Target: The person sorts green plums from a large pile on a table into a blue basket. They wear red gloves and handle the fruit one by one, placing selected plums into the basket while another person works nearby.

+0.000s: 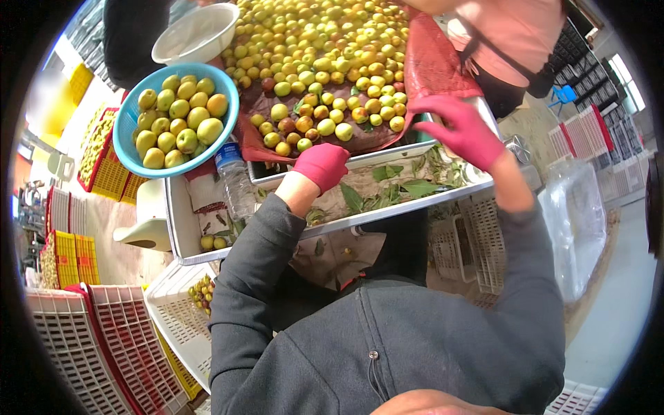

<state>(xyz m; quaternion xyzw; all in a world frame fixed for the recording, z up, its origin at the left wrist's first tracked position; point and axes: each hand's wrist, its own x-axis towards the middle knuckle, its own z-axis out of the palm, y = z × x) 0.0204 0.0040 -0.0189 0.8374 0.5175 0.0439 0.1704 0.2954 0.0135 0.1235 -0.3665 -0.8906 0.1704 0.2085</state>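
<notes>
Green, yellow and brownish jujubes (321,62) lie heaped on a red mesh cloth (433,57) in front of me. My left hand (322,167), in a dark pink glove, is closed at the cloth's front edge; its fingertips are hidden. At the cloth's front right corner is my right hand (461,129), gloved alike, with thumb and fingers apart and nothing visibly gripped. A blue plastic basket (123,124) of larger green jujubes (179,109) stands left of the heap.
A white bowl (197,33) stands behind the basket, and a clear plastic bottle (234,187) below it. Leaves (353,198) litter the metal-edged tray (332,228). One person (511,41) is at back right, another (136,41) at back left. Crates (129,332) stand at lower left.
</notes>
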